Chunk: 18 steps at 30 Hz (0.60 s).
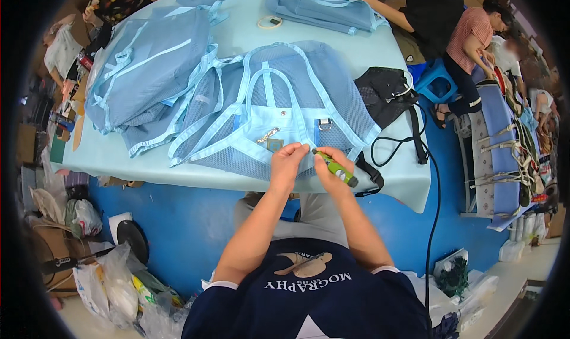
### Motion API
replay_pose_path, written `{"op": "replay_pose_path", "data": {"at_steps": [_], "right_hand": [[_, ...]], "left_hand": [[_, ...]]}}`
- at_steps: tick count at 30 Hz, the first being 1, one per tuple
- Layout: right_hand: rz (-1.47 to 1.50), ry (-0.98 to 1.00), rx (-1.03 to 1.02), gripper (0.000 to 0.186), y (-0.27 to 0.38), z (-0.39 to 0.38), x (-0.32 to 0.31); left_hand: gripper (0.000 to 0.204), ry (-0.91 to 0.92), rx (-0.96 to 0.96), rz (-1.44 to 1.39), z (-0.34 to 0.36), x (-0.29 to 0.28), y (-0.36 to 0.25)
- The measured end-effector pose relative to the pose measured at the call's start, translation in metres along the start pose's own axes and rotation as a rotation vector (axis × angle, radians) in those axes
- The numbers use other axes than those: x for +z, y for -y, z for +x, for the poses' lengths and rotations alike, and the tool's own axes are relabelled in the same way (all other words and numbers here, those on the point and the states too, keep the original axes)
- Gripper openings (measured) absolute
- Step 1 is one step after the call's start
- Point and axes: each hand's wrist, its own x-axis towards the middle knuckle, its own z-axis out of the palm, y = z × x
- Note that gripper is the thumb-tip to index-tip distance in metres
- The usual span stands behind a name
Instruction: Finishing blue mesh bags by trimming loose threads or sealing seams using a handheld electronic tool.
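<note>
A blue mesh bag (338, 72) with pale blue trim and straps lies spread on the table in front of me. My left hand (286, 165) is closed in a pinch on the bag's pale blue strap, at its near edge. My right hand (331, 171) is wrapped round a small green tube-shaped tool (337, 168) with a dark end. The tool's tip is close to the left fingertips, at the strap. Just beyond my hands, the bag's pale panel carries a twisted cord (268, 135), a small square tan patch (275, 145) and a metal ring (324, 124).
More blue mesh bags (151, 66) are heaped at the left and at the far side (320, 6) of the pale table (392, 184). A black bag (383, 95) and a black cable (436, 220) lie at the right. Other people (472, 48) work nearby, by a blue stool (437, 81).
</note>
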Motion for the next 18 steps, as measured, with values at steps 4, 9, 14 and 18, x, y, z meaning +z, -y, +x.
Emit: {"op": "replay_pose_path", "data": {"at_steps": [4, 9, 14, 18], "right_hand": [[0.085, -0.084, 0.072, 0.015, -0.008, -0.002, -0.007], [0.028, -0.041, -0.123, 0.024, -0.018, -0.006, -0.018], [-0.058, -0.289, -0.236, 0.033, -0.003, 0.008, -0.009], [-0.142, -0.3, -0.176, 0.038, -0.005, 0.009, -0.004]], "left_hand": [[0.01, 0.037, 0.016, 0.031, 0.002, 0.008, 0.0], [0.014, -0.028, -0.014, 0.027, -0.002, 0.009, 0.0], [0.007, -0.038, 0.051, 0.094, -0.007, 0.014, -0.001], [0.007, 0.05, 0.158, 0.195, -0.011, 0.023, -0.013]]}}
